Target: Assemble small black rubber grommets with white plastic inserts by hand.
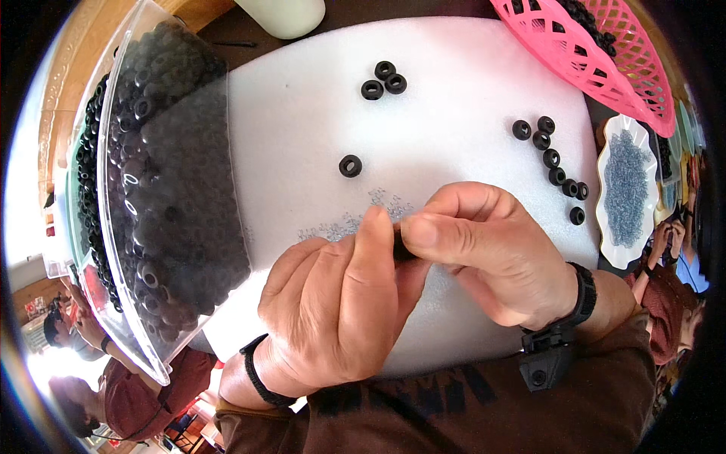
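My left hand (336,310) and my right hand (503,261) meet over the near middle of the white board (295,113). Between their fingertips they pinch a small black ring (403,250), mostly covered by the fingers. Just beyond the fingers lie scattered tiny clear pieces (389,203). A single black ring (350,166) rests farther up the board, and three more form a cluster (384,70) near the far edge. On the right side, several black rings (557,176) make a loose line.
A clear plastic bin (111,151) full of black rings stands at the left. To the right sits a white scalloped dish (609,246) of tiny bluish clear pieces, below a pink lattice basket (590,79) with black parts. A pale rounded container (283,15) is at the far edge. Other people sit on both sides.
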Available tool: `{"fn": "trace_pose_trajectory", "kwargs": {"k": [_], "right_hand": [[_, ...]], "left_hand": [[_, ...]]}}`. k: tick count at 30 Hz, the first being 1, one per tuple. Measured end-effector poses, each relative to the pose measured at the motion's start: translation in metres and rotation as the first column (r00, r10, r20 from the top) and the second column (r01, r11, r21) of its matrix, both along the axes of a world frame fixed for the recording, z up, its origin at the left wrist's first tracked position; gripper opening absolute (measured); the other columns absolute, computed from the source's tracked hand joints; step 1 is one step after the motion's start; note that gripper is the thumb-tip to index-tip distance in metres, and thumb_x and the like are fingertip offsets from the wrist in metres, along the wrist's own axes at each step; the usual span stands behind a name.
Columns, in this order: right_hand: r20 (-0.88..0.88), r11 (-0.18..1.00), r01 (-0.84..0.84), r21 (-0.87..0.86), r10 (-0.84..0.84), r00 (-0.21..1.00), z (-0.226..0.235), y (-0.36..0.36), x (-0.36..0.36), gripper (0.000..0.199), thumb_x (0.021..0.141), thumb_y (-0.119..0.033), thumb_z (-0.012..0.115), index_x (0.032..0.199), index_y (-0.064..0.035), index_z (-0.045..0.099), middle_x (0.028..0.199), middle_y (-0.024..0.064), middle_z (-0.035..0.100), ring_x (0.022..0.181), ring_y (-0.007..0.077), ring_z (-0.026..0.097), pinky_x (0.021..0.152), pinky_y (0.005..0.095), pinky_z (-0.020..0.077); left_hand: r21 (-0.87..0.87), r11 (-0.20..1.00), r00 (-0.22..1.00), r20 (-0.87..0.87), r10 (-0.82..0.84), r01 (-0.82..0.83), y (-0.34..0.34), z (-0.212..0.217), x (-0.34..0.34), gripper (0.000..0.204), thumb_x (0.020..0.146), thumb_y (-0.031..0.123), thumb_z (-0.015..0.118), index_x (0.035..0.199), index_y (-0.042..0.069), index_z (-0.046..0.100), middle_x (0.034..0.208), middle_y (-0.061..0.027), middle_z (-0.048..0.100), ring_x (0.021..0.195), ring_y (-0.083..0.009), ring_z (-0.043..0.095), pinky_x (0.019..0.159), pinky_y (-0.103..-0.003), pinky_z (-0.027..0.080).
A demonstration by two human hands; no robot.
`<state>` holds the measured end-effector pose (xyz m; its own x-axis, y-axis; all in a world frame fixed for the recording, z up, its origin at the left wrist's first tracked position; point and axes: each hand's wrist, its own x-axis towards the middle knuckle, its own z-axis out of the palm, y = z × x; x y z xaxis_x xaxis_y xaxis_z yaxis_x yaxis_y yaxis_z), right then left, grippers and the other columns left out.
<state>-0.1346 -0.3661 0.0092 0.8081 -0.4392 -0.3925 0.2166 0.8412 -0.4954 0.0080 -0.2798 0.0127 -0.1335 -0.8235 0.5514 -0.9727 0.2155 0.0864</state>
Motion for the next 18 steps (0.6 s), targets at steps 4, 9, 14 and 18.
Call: {"fn": "trace_pose_trajectory", "kwargs": {"k": [4, 9, 14, 18], "right_hand": [[-0.001, 0.999, 0.046, 0.003, -0.046, 0.999, -0.004, 0.003, 0.001, 0.005, 0.086, -0.008, 0.062, 0.085, -0.0032, 0.063, 0.081, 0.0035, 0.065, 0.073, 0.0075, 0.059, 0.067, 0.0198, 0.0465], [-0.009, 0.996, 0.089, 0.005, -0.089, 0.996, 0.000, 0.006, 0.000, 0.010, 0.088, -0.012, 0.060, 0.085, -0.0034, 0.063, 0.079, 0.0029, 0.064, 0.072, 0.0079, 0.059, 0.064, 0.0193, 0.0447], [0.007, 0.997, 0.073, 0.006, -0.073, 0.997, 0.004, 0.003, -0.001, 0.010, 0.088, -0.014, 0.060, 0.086, -0.0040, 0.063, 0.079, 0.0012, 0.064, 0.071, 0.0056, 0.057, 0.060, 0.0179, 0.0415], [0.024, 1.000, 0.028, -0.007, -0.027, 0.999, 0.001, 0.001, -0.001, 0.010, 0.087, -0.014, 0.061, 0.087, -0.0041, 0.063, 0.079, 0.0004, 0.064, 0.070, 0.0036, 0.056, 0.059, 0.0173, 0.0403]], "left_hand": [[-0.026, 1.000, 1.000, 0.011, -0.017, 0.017, -0.002, -0.004, 0.000, 0.029, 0.080, 0.013, 0.067, 0.093, -0.012, 0.059, 0.061, -0.0064, 0.056, 0.045, -0.0115, 0.052, 0.045, -0.023, 0.048], [-0.073, 0.996, 0.999, 0.026, -0.042, 0.044, -0.005, -0.008, 0.000, 0.029, 0.079, 0.011, 0.068, 0.094, -0.012, 0.059, 0.064, -0.0075, 0.057, 0.047, -0.0124, 0.053, 0.047, -0.025, 0.048], [-0.024, 0.998, 0.994, -0.090, -0.061, 0.059, -0.006, -0.001, -0.001, 0.033, 0.076, 0.011, 0.070, 0.097, -0.012, 0.058, 0.065, -0.0077, 0.057, 0.049, -0.0144, 0.054, 0.048, -0.025, 0.049], [0.148, 0.988, 0.949, -0.316, 0.000, 0.049, 0.001, 0.008, -0.001, 0.040, 0.068, 0.001, 0.073, 0.104, -0.003, 0.056, 0.074, -0.0087, 0.059, 0.060, -0.0178, 0.056, 0.054, -0.026, 0.046]]}}
